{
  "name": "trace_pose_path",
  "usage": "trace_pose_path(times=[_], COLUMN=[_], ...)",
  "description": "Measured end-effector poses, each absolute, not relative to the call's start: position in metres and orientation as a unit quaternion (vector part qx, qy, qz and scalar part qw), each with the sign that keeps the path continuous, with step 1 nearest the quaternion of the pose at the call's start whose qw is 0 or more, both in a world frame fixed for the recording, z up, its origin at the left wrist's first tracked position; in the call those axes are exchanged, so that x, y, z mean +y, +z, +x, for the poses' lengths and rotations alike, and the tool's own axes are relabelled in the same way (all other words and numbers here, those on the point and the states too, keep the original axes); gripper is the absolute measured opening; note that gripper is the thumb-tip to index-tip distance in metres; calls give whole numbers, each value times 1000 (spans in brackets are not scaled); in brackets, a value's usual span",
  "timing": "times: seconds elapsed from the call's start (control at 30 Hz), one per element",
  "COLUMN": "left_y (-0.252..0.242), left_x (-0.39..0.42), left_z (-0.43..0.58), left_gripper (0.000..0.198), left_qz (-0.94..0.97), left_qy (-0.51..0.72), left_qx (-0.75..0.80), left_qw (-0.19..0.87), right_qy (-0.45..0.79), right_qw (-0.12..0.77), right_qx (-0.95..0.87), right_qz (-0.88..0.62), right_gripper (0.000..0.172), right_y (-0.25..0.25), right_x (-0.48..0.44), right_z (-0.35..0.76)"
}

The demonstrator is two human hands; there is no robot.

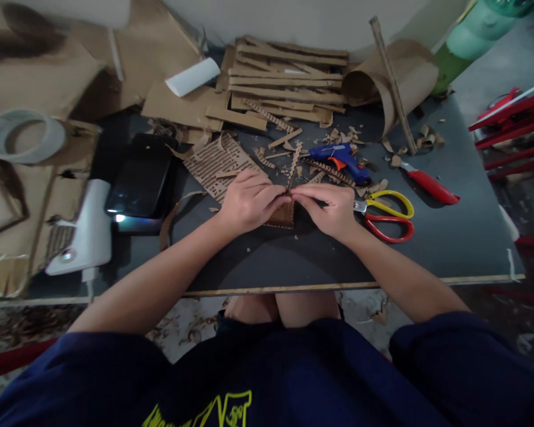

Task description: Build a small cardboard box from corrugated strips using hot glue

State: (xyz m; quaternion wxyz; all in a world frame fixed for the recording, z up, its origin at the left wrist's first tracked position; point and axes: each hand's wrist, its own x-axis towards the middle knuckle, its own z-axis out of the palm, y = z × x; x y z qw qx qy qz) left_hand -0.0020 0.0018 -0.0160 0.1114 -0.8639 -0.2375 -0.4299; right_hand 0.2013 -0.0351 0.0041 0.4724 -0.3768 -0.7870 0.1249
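Observation:
My left hand (253,201) and my right hand (327,206) meet at the middle of the table, fingertips pinched together on a narrow corrugated cardboard strip (295,161). The strip's free end points up and away from me. Beneath my fingers lies a small brown cardboard piece (281,216) with a ridged edge, partly covered by my left hand. Just behind the left hand is a sheet of cardboard with exposed corrugation (216,163). Scissors (389,214) with one yellow and one red handle lie beside my right hand. A blue hot glue gun (342,159) rests beyond it.
Cardboard strips (289,77) are stacked at the back, near a cardboard roll (409,74). A red-handled knife (431,185) lies at right. On the left are a black phone-like device (140,178), a white corded device (89,228) and a tape roll (24,136). Scraps litter the table.

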Motion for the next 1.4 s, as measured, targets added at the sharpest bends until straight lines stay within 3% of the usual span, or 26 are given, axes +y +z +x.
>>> trace_pose_path(times=[0.5, 0.9, 1.4], left_y=[-11, -14, -10], left_x=[-4, -4, -3], left_z=[2, 2, 1], left_gripper=[17, 18, 16], left_qz=[-869, -861, -857], left_qy=[-404, -432, -452], left_qx=[-264, -269, -241], left_qw=[105, 24, -63], right_qy=[143, 333, 443], right_qw=[474, 469, 477], right_qx=[-778, -707, -650], right_qz=[-387, -413, -391], right_gripper=[10, 15, 25], right_y=[6, 4, 4], right_x=[-35, -33, -31], right_z=[202, 202, 200])
